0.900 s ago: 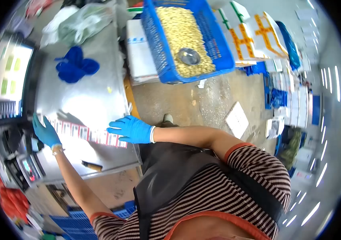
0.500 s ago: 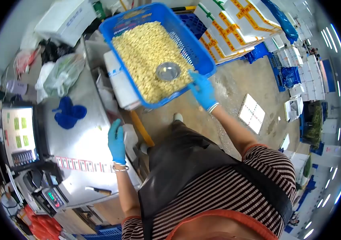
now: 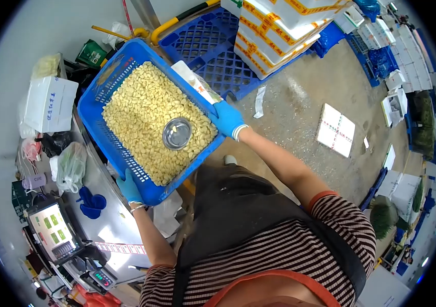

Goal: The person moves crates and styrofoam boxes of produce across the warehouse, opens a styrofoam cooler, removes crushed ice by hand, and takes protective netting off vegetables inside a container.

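A blue plastic basket [image 3: 174,180] full of pale yellow, clove-like pieces [image 3: 144,110] is in front of me, tilted across the view. On the pieces rests a round metal bowl [image 3: 176,134] with a few bits inside. My right hand [image 3: 226,118], in a blue glove, is closed on the basket's right rim near its corner. At the near left side, my gloved left hand [image 3: 130,189] grips the basket wall; its fingertips are partly hidden. What supports the basket from below is mostly hidden.
To the left is a metal table [image 3: 118,215] with a blue scoop [image 3: 91,203], a monitor [image 3: 52,230], a scale [image 3: 102,278] and plastic bags [image 3: 71,166]. Stacked white foam boxes [image 3: 269,43] stand on a blue pallet [image 3: 208,43]. A white box lid [image 3: 336,130] lies on the floor.
My left hand has moved from over the table's edge to the basket's left side. My right hand now holds the rim. The basket appears lower and further left as the view shifted.
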Available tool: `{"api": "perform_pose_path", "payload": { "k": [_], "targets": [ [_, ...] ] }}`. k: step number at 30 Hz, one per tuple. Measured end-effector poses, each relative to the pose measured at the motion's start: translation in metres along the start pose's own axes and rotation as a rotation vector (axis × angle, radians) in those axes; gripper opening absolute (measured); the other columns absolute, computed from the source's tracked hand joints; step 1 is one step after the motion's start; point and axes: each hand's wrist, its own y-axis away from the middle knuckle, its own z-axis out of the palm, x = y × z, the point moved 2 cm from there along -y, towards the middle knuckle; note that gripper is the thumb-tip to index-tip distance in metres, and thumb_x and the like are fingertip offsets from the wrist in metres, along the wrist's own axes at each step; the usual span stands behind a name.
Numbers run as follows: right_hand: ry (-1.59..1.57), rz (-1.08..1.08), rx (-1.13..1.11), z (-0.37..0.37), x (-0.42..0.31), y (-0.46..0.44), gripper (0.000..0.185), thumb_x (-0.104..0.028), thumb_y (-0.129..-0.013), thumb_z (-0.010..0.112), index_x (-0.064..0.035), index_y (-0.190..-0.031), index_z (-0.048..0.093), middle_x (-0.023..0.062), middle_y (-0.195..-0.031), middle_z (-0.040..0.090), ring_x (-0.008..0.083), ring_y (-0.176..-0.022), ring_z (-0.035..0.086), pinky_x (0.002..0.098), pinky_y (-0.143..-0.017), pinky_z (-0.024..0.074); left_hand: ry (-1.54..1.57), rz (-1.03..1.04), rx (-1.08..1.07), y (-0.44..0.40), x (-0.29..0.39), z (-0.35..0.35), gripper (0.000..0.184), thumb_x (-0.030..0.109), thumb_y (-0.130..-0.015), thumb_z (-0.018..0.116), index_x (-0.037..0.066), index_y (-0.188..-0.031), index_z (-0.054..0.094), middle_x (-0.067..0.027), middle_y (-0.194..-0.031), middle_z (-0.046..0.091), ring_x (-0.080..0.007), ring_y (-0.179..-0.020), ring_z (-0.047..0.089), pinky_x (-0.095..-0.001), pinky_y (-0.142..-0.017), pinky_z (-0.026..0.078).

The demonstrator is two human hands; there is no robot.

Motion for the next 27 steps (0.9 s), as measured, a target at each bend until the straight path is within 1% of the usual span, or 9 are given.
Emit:
{"api": "perform_pose_path", "payload": {
  "k": [1,4,8,9,10,12,15,21,27],
  "targets": [
    [0.013,-0.044,0.002,0.005,0.005,-0.005,0.029,-0.029,-0.080,0.060,-0.0067,-0.099,0.060,0.0196,-0.096,0.058,0.0371,-0.090,0.057,0.0457,-0.079,0.0459,-0.075,0.039,0.039,-0.006,0.001,0.002,0.047,0.031,-0.088,0.058,-0.007,-0.114,0.050,-0.0120,-0.094,0.060,-0.0190,-0.079,0.057,-0.0294,-0.070,0.050],
    [0.087,-0.063,-0.048,0.002,0.001,-0.022,0.030,-0.030,-0.079,0.060,-0.0079,-0.100,0.060,0.0188,-0.100,0.057,0.0378,-0.091,0.057,0.0476,-0.080,0.0449,-0.149,0.023,0.041,-0.017,0.007,0.003,0.041,0.030,-0.089,0.057,-0.005,-0.111,0.052,-0.0111,-0.093,0.061,-0.0183,-0.075,0.057,-0.0297,-0.067,0.049],
    [0.016,0.023,-0.179,0.012,-0.008,-0.057,0.034,-0.032,-0.079,0.060,-0.0078,-0.103,0.059,0.0201,-0.107,0.056,0.0391,-0.097,0.056,0.0480,-0.083,0.0440,-0.028,-0.081,-0.125,-0.015,0.013,0.001,0.032,0.025,-0.087,0.059,-0.002,-0.104,0.061,-0.0049,-0.085,0.063,-0.0125,-0.068,0.053,-0.0265,-0.060,0.045],
    [-0.053,0.057,-0.212,0.006,-0.016,-0.064,0.035,-0.033,-0.080,0.059,-0.0070,-0.104,0.059,0.0205,-0.110,0.055,0.0382,-0.100,0.056,0.0464,-0.083,0.0444,-0.031,-0.093,-0.074,-0.026,-0.007,-0.003,0.028,0.024,-0.086,0.060,0.000,-0.099,0.064,-0.0015,-0.080,0.062,-0.0104,-0.066,0.051,-0.0247,-0.058,0.043],
    [-0.158,0.051,-0.186,0.009,-0.019,-0.070,0.036,-0.033,-0.081,0.058,-0.0068,-0.105,0.058,0.0211,-0.105,0.058,0.0377,-0.096,0.058,0.0444,-0.081,0.0456,-0.022,-0.127,-0.029,-0.021,0.005,0.000,0.026,0.022,-0.086,0.061,0.000,-0.099,0.064,-0.0010,-0.081,0.061,-0.0095,-0.065,0.051,-0.0240,-0.058,0.043],
    [-0.096,0.146,-0.350,0.007,-0.024,-0.078,0.037,-0.034,-0.082,0.057,-0.0072,-0.108,0.056,0.0210,-0.096,0.062,0.0382,-0.090,0.060,0.0437,-0.080,0.0466,0.080,-0.196,-0.037,-0.014,0.023,0.005,0.025,0.021,-0.086,0.061,0.001,-0.099,0.064,-0.0007,-0.080,0.061,-0.0089,-0.065,0.051,-0.0232,-0.059,0.042],
    [-0.108,0.180,-0.344,0.018,-0.020,-0.085,0.036,-0.033,-0.082,0.056,-0.0073,-0.107,0.055,0.0205,-0.087,0.063,0.0382,-0.084,0.061,0.0435,-0.077,0.0473,0.125,-0.273,-0.022,-0.007,0.041,0.009,0.023,0.020,-0.086,0.061,0.001,-0.098,0.065,-0.0006,-0.081,0.061,-0.0088,-0.066,0.052,-0.0227,-0.059,0.042],
    [-0.216,0.304,-0.443,0.011,-0.030,-0.092,0.032,-0.029,-0.082,0.056,-0.0066,-0.104,0.053,0.0214,-0.083,0.063,0.0376,-0.079,0.061,0.0422,-0.072,0.0477,0.017,-0.227,-0.034,-0.019,0.027,0.000,0.024,0.020,-0.085,0.062,-0.002,-0.094,0.065,0.0005,-0.078,0.059,-0.0080,-0.065,0.049,-0.0225,-0.059,0.040],
    [-0.226,0.167,-0.431,-0.005,-0.031,-0.116,0.034,-0.027,-0.078,0.057,-0.0053,-0.104,0.053,0.0215,-0.088,0.062,0.0366,-0.081,0.061,0.0417,-0.073,0.0479,0.102,-0.244,-0.111,-0.022,0.067,-0.003,0.022,0.014,-0.077,0.063,-0.001,-0.093,0.064,0.0003,-0.072,0.057,-0.0102,-0.061,0.049,-0.0240,-0.057,0.040]
  ]
}}
